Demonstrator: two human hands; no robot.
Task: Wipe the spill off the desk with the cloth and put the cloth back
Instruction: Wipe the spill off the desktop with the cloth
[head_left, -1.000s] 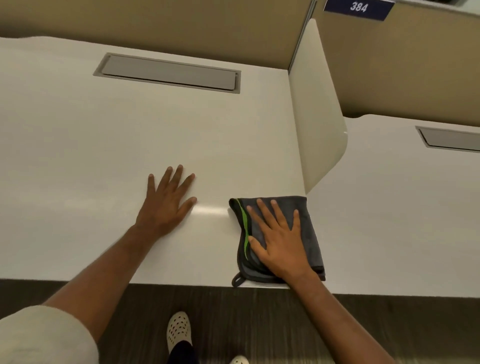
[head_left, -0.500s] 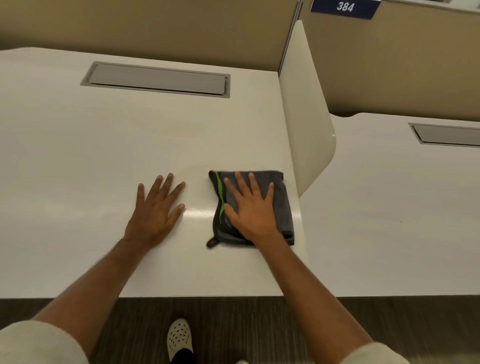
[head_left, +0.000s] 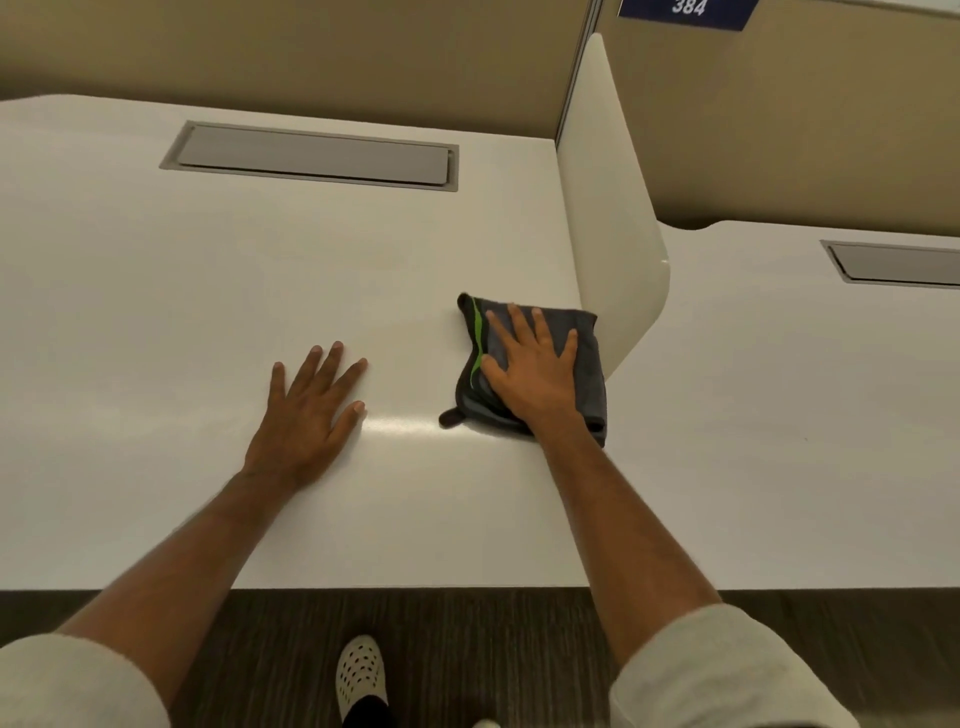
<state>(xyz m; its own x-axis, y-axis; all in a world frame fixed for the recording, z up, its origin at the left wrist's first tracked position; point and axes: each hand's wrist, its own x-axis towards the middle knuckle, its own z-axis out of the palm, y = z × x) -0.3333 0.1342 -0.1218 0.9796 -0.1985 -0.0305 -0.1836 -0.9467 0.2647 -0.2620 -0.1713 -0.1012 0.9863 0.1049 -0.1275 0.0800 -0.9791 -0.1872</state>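
right hand (head_left: 535, 376) flat, fingers spread on cloth (head_left: 589, 353) (folded, grey) | left hand (head_left: 306, 415) splayed on desk (head_left: 156, 312)

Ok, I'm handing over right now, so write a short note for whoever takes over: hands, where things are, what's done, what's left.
Left hand: flat on the desk, palm down, fingers spread, holding nothing.
Right hand: open, pressed flat on the folded grey cloth, not gripping it.
Cloth: on the desk beside the white divider, near its front end; whether they touch is unclear.
Done: cannot tell; no spill shows, only a glossy streak between the hands that may be glare.
Left: check that streak, wipe it if wet, then put the cloth back. Its home spot is not in view.
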